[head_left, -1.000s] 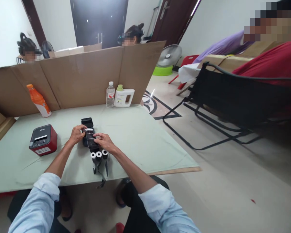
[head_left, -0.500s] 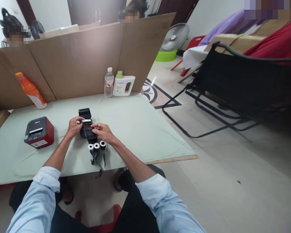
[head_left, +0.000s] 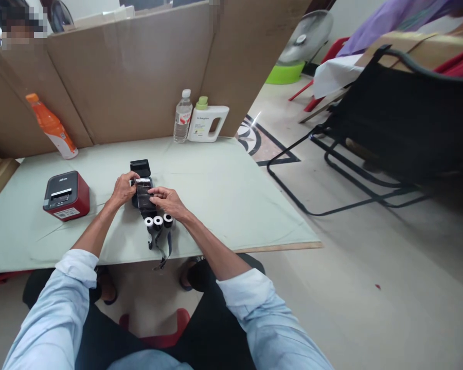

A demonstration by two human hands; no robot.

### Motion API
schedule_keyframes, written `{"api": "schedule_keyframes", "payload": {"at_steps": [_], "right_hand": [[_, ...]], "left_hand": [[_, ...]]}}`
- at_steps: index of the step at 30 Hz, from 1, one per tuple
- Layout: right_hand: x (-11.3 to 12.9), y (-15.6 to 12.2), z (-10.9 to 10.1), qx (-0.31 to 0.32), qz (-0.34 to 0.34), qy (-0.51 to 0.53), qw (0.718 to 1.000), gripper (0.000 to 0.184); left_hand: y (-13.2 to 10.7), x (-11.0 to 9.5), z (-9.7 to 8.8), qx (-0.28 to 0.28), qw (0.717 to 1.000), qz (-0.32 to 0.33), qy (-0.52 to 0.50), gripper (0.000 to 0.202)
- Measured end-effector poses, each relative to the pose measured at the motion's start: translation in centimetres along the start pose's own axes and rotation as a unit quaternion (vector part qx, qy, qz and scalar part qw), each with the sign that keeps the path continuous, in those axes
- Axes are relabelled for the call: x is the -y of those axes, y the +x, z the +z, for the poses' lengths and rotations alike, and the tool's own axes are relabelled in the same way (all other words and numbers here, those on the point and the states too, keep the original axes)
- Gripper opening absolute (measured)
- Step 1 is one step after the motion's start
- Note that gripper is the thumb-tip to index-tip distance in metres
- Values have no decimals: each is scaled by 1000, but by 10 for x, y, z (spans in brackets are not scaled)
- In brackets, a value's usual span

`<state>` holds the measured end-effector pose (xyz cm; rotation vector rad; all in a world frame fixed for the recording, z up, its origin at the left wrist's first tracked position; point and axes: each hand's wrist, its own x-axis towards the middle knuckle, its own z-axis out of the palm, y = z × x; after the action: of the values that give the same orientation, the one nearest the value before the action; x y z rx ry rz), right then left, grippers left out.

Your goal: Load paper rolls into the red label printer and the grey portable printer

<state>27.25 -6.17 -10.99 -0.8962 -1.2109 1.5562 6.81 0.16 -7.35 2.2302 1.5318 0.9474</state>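
Observation:
A small black printer-like device [head_left: 140, 167] stands on the table with its lid flipped up at the back. Something white, perhaps a roll, shows inside it, and a wide, shiny black strip [head_left: 145, 200] runs from there toward me. My left hand [head_left: 124, 188] is closed at the device's left side, fingertips by the white part. From the right, my right hand [head_left: 170, 202] pinches the edge of the strip between thumb and fingers. Just in front stand three small black rolls with white ends [head_left: 158, 221], their loose dark tails hanging toward the table edge.
A red and black printer [head_left: 66, 196] sits on the left of the pale-green table [head_left: 231, 205]. Along the cardboard partition [head_left: 131, 77] stand an orange bottle [head_left: 54, 128], a water bottle [head_left: 182, 117] and a white jug [head_left: 207, 123]. A black folding chair [head_left: 405, 118] is at right.
The camera view has tilted down and shifted slightly, so everything sits a little differently in frame. Both hands keep nearly the same places at the device and strip.

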Motion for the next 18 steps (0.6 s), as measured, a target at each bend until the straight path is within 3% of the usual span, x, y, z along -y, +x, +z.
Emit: {"api": "schedule_keyframes", "payload": {"at_steps": [11, 18], "right_hand": [[1, -3, 2, 13, 14, -11, 1000, 32], [4, -1, 2, 9, 2, -1, 1000, 28]], "left_hand": [[4, -1, -4, 26, 999, -20, -43, 27], [0, 9, 1, -4, 993, -44, -105, 25]]}}
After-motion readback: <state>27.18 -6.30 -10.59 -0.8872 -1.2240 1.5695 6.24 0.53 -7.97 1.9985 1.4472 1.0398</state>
